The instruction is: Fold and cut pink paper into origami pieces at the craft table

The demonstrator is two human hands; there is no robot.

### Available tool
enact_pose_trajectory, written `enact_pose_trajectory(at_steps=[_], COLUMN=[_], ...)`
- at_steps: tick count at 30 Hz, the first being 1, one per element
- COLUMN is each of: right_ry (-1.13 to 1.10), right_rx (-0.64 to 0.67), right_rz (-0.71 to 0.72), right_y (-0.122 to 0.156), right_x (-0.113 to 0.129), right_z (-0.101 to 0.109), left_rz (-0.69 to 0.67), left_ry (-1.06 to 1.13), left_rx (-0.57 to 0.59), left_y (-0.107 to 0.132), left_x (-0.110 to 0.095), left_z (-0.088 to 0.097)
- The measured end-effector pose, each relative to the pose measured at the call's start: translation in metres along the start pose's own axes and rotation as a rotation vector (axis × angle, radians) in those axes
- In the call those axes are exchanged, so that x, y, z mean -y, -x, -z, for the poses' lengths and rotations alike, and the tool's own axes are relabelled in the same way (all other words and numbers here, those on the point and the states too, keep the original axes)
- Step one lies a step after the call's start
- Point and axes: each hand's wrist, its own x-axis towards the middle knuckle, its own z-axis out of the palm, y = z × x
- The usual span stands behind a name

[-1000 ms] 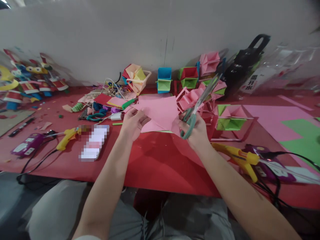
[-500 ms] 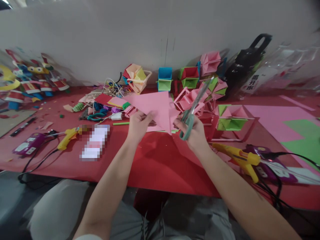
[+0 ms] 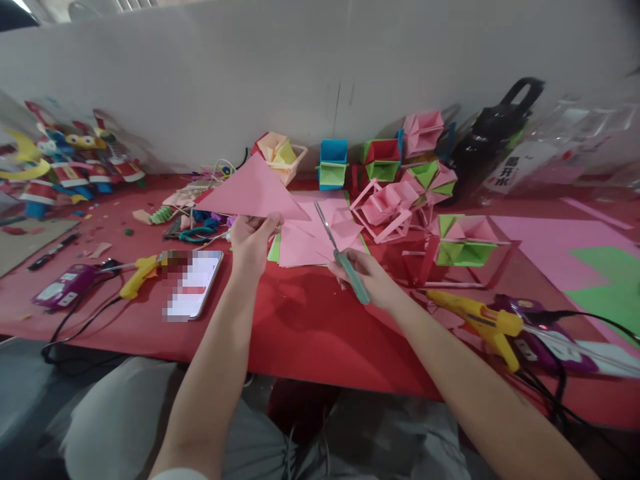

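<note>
My left hand (image 3: 250, 240) pinches a pink paper triangle (image 3: 250, 193) by its lower right corner and holds it up over the red table (image 3: 310, 327). My right hand (image 3: 365, 280) grips green-handled scissors (image 3: 345, 263), blades together and pointing up-left over a stack of pink paper sheets (image 3: 315, 233) lying flat on the table. The scissors are apart from the triangle.
A phone (image 3: 195, 283) lies left of my left arm, beside a yellow glue gun (image 3: 137, 275). A second yellow glue gun (image 3: 480, 323) with cables sits on the right. Folded paper boxes (image 3: 385, 200) crowd the back; a black bag (image 3: 493, 133), large pink and green sheets (image 3: 560, 247) lie right.
The pink triangle has come away from the stack, and my left hand carried it up and to the left. My right hand swung the scissors from upright right-leaning to low, pointing up-left.
</note>
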Motion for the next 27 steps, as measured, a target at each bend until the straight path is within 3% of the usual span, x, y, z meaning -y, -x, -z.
enact_pose_trajectory(at_steps=[7, 13, 27], right_ry=[0.069, 0.052, 0.056], right_rx=[0.020, 0.090, 0.106], right_rz=[0.002, -0.036, -0.030], right_y=[-0.0002, 0.0028, 0.0048], right_x=[-0.0008, -0.0009, -0.0029], right_z=[-0.0005, -0.0013, -0.0041], left_rz=[0.026, -0.052, -0.123], left_ry=[0.051, 0.037, 0.062], left_rx=[-0.020, -0.035, -0.123], left_y=[0.0002, 0.0012, 0.0001], left_x=[-0.0011, 0.0028, 0.0050], left_z=[-0.0002, -0.0004, -0.0038])
